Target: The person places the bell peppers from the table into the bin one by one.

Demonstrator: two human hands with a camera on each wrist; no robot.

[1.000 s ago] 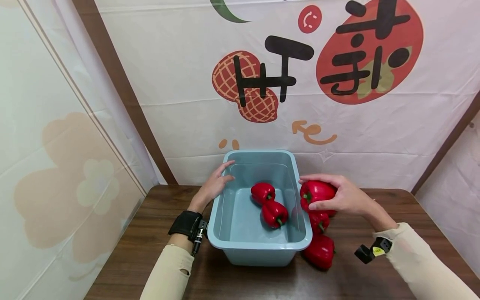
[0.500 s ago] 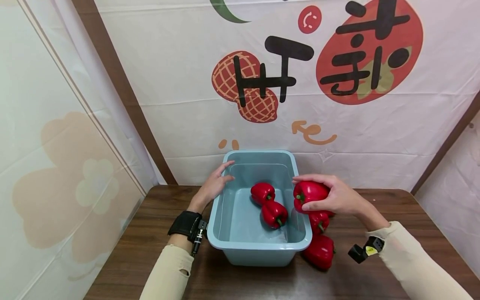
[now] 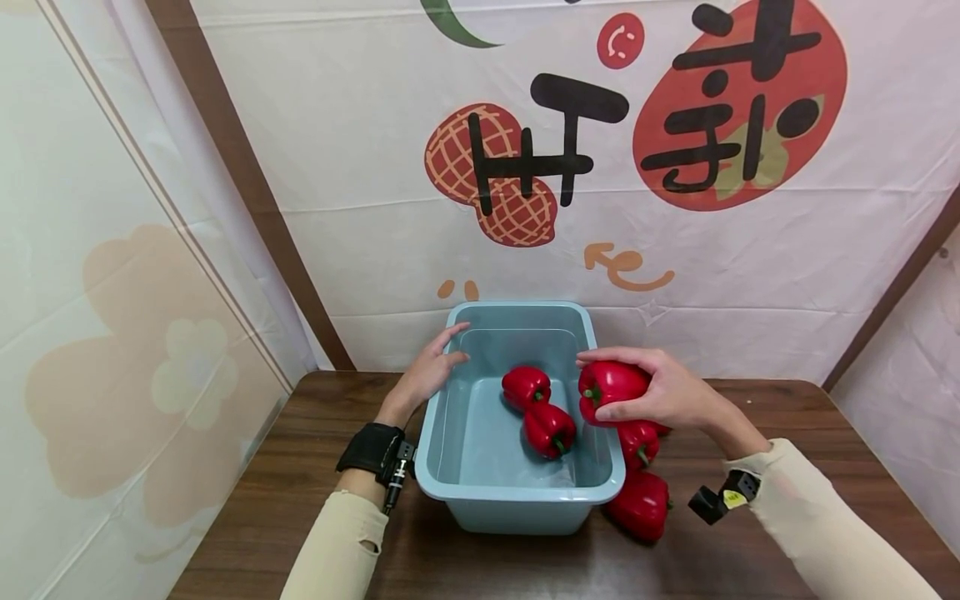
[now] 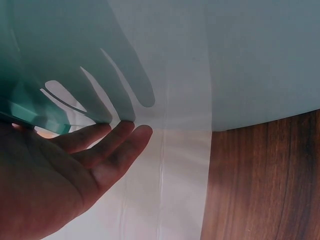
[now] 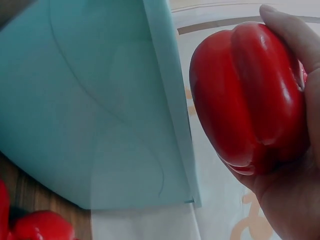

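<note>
A light-blue plastic basin (image 3: pixel 517 492) stands on the table with two red bell peppers (image 3: pixel 550 429) lying in it. My left hand (image 3: pixel 429 371) holds the basin's left rim, thumb and forefinger over the edge; in the left wrist view its other fingers (image 4: pixel 122 142) touch the outer wall. My right hand (image 3: pixel 667 392) grips another red bell pepper (image 3: pixel 611 387) above the basin's right rim, stem end facing left. The right wrist view shows that pepper (image 5: pixel 247 100) between thumb and fingers, apart from the basin wall (image 5: pixel 115 115).
On the brown wooden table (image 3: pixel 300 500), more red bell peppers (image 3: pixel 641 504) lie close against the basin's right side, one partly hidden beneath the right hand. A printed white cloth (image 3: pixel 375 208) hangs right behind the table.
My right hand has moved left with its bell pepper, from beside the basin to over its right rim. The left hand and the basin stay in place.
</note>
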